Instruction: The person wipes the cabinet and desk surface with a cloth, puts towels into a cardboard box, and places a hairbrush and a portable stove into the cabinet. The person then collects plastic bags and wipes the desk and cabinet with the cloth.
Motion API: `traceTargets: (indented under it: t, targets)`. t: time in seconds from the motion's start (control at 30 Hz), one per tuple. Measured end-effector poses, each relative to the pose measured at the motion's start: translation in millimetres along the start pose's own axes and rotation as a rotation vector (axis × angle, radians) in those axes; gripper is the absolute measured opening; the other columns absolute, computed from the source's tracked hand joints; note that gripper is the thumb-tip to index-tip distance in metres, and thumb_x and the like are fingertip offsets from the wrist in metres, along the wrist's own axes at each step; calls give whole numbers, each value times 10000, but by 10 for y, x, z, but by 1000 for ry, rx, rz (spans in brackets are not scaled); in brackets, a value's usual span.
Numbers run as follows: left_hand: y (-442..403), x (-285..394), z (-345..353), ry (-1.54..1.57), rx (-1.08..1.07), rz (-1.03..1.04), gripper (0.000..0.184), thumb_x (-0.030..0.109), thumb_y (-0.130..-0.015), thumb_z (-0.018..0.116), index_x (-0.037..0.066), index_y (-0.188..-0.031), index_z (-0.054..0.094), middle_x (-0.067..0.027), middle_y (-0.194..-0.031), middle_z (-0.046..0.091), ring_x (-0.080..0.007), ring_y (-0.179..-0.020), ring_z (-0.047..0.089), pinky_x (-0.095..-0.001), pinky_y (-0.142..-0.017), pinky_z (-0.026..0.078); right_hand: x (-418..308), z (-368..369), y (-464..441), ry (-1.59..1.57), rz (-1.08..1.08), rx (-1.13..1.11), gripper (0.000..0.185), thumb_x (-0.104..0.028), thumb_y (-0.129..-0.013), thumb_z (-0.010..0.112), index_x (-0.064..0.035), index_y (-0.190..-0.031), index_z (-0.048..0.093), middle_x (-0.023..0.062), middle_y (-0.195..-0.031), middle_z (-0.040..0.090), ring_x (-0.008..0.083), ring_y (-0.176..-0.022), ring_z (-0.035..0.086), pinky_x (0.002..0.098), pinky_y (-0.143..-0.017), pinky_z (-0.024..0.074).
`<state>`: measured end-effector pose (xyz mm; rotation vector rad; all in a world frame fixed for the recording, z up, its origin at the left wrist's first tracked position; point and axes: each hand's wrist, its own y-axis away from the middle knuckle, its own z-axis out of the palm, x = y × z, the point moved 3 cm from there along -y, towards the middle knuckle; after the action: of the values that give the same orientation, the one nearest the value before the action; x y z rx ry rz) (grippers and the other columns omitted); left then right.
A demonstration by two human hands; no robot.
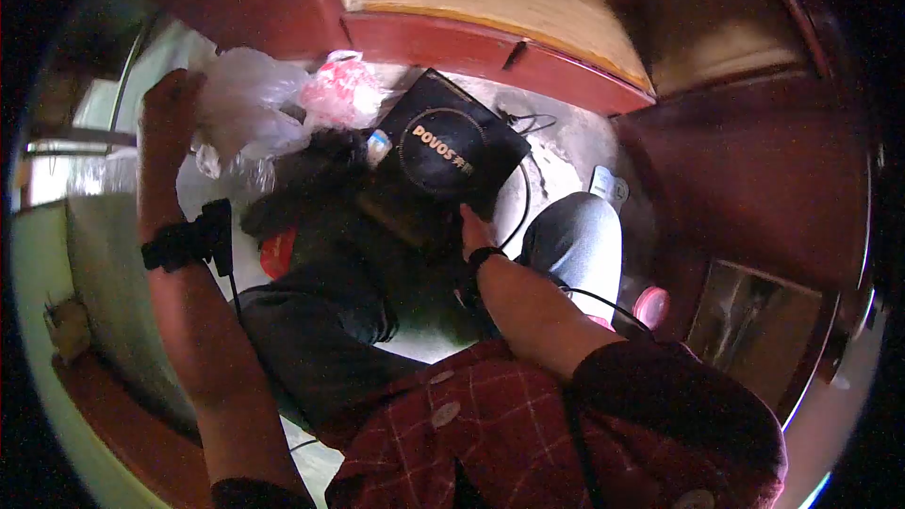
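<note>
My left hand (172, 99) is raised at the left, its fingers closed against a clear plastic bag (247, 99) that hangs beside it. A pink-and-white plastic bag (341, 90) is just right of the clear one. In the middle is a black induction cooker (457, 123) with "POVOS" lettering and a ring mark. My right hand (477, 231) is at its near edge, thumb towards the panel; the other fingers are hidden in dark shadow. Straps circle both wrists.
Behind the cooker runs a red wooden ledge (490, 58), with a dark cable (528, 198) beside the cooker. A pink round lid (651, 306) and a pale card-like item (608, 185) lie at the right. My knee (575, 236) is close to the cooker.
</note>
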<state>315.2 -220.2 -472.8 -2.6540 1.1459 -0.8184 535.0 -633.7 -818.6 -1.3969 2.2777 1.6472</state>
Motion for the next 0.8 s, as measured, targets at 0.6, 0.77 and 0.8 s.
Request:
traceTargets:
  t: [0.6,0.77,0.8]
  targets:
    - [-202,384,104,-50,-35,101,260,240,-833,588,-14,-890,600,-200,-775,602,-256,-670,561,-360,-659,446,-734,65,426,-99,-138,-550,833,-333,-659,795,56,-1271,384,133,-1227,517,254,-1130,471,386,-975,349]
    - [-187,653,-46,-5,-17,-10,259,246,-821,571,-13,-828,573,-233,-760,563,-386,-715,549,-422,-650,434,-1313,-234,1201,-52,-133,-497,775,-319,-666,781,92,-1208,408,157,-1157,533,238,-1064,495,382,-913,391]
    - [-208,547,10,35,29,60,249,236,-823,565,-12,-804,553,-245,-758,543,-428,-727,511,-441,-642,422,-1322,-276,1179,39,-215,-443,634,-308,-673,765,97,-1092,517,141,-1040,598,222,-937,558,365,-830,438]
